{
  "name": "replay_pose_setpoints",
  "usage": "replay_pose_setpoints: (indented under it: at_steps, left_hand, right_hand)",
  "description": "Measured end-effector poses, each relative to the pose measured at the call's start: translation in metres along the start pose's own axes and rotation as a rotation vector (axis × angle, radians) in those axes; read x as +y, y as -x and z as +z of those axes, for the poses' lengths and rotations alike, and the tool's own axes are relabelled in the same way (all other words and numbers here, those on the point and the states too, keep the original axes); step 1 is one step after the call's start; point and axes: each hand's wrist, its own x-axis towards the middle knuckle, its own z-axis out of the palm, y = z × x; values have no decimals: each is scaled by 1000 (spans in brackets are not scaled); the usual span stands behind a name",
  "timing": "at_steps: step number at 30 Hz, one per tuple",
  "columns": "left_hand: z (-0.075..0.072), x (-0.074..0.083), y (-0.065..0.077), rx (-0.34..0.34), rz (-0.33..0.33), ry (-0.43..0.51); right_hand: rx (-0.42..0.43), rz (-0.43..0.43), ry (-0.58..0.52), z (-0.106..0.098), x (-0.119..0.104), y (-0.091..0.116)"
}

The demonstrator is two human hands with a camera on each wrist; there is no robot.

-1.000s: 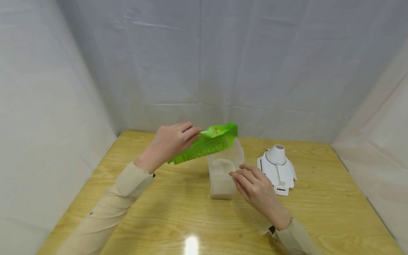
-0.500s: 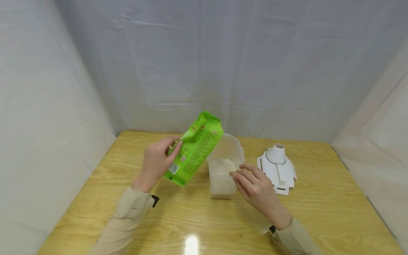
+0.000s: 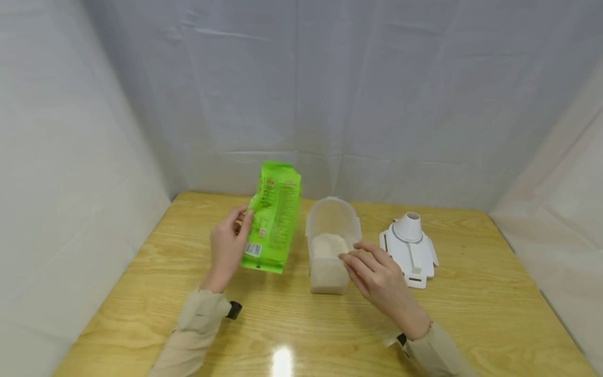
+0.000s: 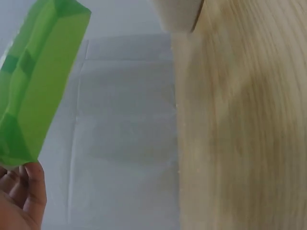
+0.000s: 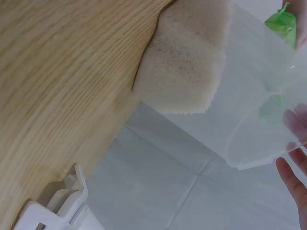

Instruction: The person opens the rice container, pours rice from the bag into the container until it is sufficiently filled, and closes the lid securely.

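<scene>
In my left hand (image 3: 227, 248) I grip a bright green printed bag (image 3: 277, 217) by its left side. It stands nearly upright above the table, left of a translucent plastic container (image 3: 328, 280). White rice-like grains (image 5: 182, 62) fill the lower part of that container, as the right wrist view shows through its wall. My right hand (image 3: 382, 280) pinches the container's rim on the right, some fingertips showing through the clear wall (image 5: 254, 129). The left wrist view has the bag (image 4: 41, 81) from underneath, with left fingers (image 4: 34, 184) at its lower edge.
A white plastic piece (image 3: 409, 246) with a cone-shaped spout lies on the table right of the container. The wooden table (image 3: 264, 324) ends at a pale sheet (image 3: 301, 104) behind, and more sheets hang at both sides.
My left hand has swung the green bag from a tilt over the container to near upright, moving it left and away. The right hand and container have stayed put.
</scene>
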Motion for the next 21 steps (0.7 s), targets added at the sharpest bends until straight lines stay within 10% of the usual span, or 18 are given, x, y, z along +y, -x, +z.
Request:
replay_pose_setpoints:
  at_steps: [9,21]
  left_hand:
    - [-4,-22,1,-170,-277,-115]
    - [-7,-44,4,-417,-436,-280]
  right_hand:
    - [-2,7,1,-1,0,0]
    - [1,11,-1,-2,-1,1]
